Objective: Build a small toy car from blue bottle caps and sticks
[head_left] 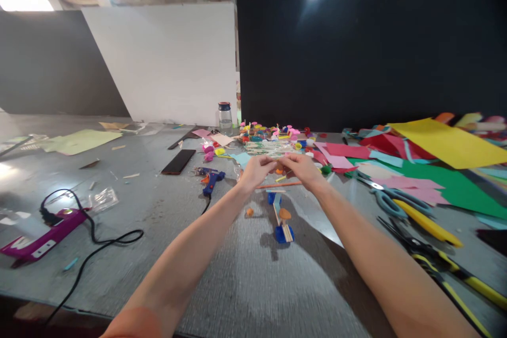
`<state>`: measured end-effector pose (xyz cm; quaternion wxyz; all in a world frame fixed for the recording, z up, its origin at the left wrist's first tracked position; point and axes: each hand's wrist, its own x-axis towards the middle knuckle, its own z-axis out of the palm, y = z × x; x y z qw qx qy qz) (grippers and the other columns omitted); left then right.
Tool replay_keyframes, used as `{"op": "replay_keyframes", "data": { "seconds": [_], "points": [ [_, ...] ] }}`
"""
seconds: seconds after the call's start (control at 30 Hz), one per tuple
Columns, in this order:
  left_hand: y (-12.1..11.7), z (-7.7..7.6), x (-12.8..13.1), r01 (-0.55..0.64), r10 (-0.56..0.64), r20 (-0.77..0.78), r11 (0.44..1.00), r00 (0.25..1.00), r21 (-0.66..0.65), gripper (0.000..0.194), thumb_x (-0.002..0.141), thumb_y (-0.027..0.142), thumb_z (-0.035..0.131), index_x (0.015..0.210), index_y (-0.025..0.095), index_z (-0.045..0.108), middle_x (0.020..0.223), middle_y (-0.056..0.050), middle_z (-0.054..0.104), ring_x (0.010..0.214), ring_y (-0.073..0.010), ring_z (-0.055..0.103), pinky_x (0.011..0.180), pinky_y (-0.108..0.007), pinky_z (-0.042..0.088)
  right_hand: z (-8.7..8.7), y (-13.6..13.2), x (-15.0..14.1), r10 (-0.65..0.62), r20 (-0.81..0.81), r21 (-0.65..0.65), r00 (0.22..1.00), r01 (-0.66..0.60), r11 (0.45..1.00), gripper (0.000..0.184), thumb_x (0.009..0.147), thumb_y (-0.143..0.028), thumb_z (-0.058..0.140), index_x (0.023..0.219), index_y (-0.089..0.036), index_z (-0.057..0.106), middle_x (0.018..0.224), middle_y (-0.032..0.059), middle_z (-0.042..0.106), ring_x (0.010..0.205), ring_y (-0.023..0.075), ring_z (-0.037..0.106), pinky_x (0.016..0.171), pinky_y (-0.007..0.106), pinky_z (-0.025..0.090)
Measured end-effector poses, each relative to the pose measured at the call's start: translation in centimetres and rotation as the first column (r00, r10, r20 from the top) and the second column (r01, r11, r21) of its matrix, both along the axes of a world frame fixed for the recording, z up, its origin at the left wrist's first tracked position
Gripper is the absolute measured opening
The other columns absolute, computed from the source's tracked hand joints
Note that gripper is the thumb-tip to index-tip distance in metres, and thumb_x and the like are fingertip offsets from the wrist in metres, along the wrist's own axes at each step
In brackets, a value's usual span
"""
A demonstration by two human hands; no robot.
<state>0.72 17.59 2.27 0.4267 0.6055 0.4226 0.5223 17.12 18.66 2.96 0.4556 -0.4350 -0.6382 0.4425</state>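
Note:
My left hand (256, 171) and my right hand (302, 169) reach forward over the table and almost meet at the fingertips. Both are pinched closed; whatever lies between the fingers is too small to make out. Nearer to me stands a small build of wooden sticks (277, 212), with blue round pieces (284, 234) at its ends and an orange piece (284, 214) on its side. A small orange ball (249, 212) sits to its left. Just below my hands lies a thin orange stick (283, 185). The blue glue gun (213, 182) rests left of my left hand.
Colourful craft bits (273, 132) crowd the back. Coloured paper (447, 142), scissors (390, 195), a yellow-handled tool (430, 223) and pliers (420, 243) cover the right. A dark phone-like slab (178, 162), a bottle (225, 119) and a purple power strip (51, 235) with its black cable (105, 243) are left.

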Motion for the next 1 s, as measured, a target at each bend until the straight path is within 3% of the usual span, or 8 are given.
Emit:
{"op": "replay_keyframes", "data": {
  "seconds": [0.23, 0.4, 0.47, 0.5, 0.57, 0.67, 0.77, 1.0],
  "points": [
    [-0.4, 0.9, -0.3, -0.090, 0.090, 0.074, 0.996, 0.993, -0.005, 0.007, 0.078, 0.022, 0.070, 0.075, 0.016, 0.071, 0.069, -0.001, 0.070, 0.066, -0.0128, 0.061, 0.066, -0.026, 0.045, 1.8, -0.4, 0.7, -0.084, 0.024, 0.007, 0.996, 0.084, 0.996, 0.035, 0.087, -0.051, 0.065, 0.083, -0.017, 0.064, 0.084, 0.0081, 0.072, 0.063, 0.0125, 0.066, 0.051, 0.019, 0.048],
    [-0.7, 1.7, -0.9, -0.160, 0.163, 0.158, 0.987, 0.974, -0.034, 0.010, 0.082, 0.025, 0.068, 0.081, 0.016, 0.071, 0.074, -0.002, 0.069, 0.069, -0.0120, 0.061, 0.066, -0.024, 0.045, 3.6, -3.5, 4.4, 0.065, 0.269, -0.107, 0.961, -0.037, 0.994, 0.019, 0.076, -0.029, 0.076, 0.065, -0.016, 0.067, 0.059, 0.0047, 0.066, 0.047, 0.0125, 0.056, 0.043, 0.023, 0.041],
    [-0.6, 2.1, -1.1, -0.176, 0.183, 0.198, 0.983, 0.963, -0.052, 0.011, 0.083, 0.026, 0.068, 0.083, 0.015, 0.071, 0.075, -0.001, 0.069, 0.069, -0.0113, 0.061, 0.066, -0.023, 0.045, 3.0, -6.4, 5.9, 0.162, 0.392, -0.180, 0.906, -0.097, 0.979, 0.010, 0.066, -0.019, 0.080, 0.065, -0.015, 0.070, 0.056, 0.0040, 0.064, 0.046, 0.0149, 0.056, 0.042, 0.025, 0.038],
    [-0.6, 2.4, -1.2, -0.180, 0.189, 0.217, 0.982, 0.958, -0.060, 0.011, 0.083, 0.026, 0.068, 0.083, 0.015, 0.070, 0.076, -0.001, 0.069, 0.069, -0.0111, 0.061, 0.065, -0.023, 0.045, 2.3, -8.1, 6.4, 0.240, 0.514, -0.206, 0.824, -0.153, 0.966, 0.009, 0.067, -0.019, 0.078, 0.073, -0.016, 0.074, 0.061, 0.0033, 0.067, 0.051, 0.0160, 0.058, 0.046, 0.026, 0.040],
    [-0.5, 2.9, -1.3, -0.179, 0.191, 0.251, 0.981, 0.949, -0.068, 0.011, 0.083, 0.026, 0.068, 0.083, 0.015, 0.069, 0.075, -0.001, 0.069, 0.068, -0.0106, 0.061, 0.065, -0.023, 0.045, 0.4, -11.3, 6.8, 0.266, 0.643, -0.177, 0.719, -0.198, 0.964, 0.029, 0.068, -0.018, 0.077, 0.097, -0.019, 0.076, 0.076, 0.0029, 0.071, 0.065, 0.0184, 0.063, 0.058, 0.028, 0.044],
    [-0.5, 3.5, -1.3, -0.166, 0.178, 0.287, 0.984, 0.941, -0.064, 0.011, 0.083, 0.027, 0.069, 0.083, 0.016, 0.069, 0.075, -0.001, 0.069, 0.067, -0.0100, 0.061, 0.065, -0.023, 0.045, -2.4, -14.5, 5.9, 0.232, 0.650, -0.121, 0.724, -0.203, 0.972, 0.047, 0.076, -0.023, 0.073, 0.122, -0.022, 0.069, 0.081, 0.0019, 0.071, 0.070, 0.0190, 0.062, 0.065, 0.030, 0.044],
    [-0.8, 3.7, -1.2, -0.153, 0.163, 0.299, 0.987, 0.940, -0.057, 0.010, 0.083, 0.026, 0.070, 0.084, 0.016, 0.070, 0.076, -0.002, 0.070, 0.067, -0.0099, 0.062, 0.065, -0.023, 0.046, -3.8, -15.1, 4.3, 0.164, 0.638, -0.030, 0.752, -0.189, 0.982, 0.039, 0.081, -0.025, 0.070, 0.119, -0.024, 0.070, 0.084, 0.0020, 0.070, 0.073, 0.0191, 0.061, 0.066, 0.031, 0.042],
    [-1.0, 3.9, -1.5, -0.142, 0.150, 0.296, 0.989, 0.943, -0.048, 0.008, 0.087, 0.023, 0.067, 0.084, 0.016, 0.070, 0.078, -0.002, 0.070, 0.067, -0.0094, 0.061, 0.066, -0.024, 0.046, -4.1, -12.3, 2.8, 0.090, 0.687, 0.116, 0.721, -0.231, 0.966, 0.024, 0.086, -0.026, 0.067, 0.109, -0.026, 0.073, 0.092, 0.0031, 0.074, 0.075, 0.0197, 0.064, 0.067, 0.030, 0.042]
  ]
}}
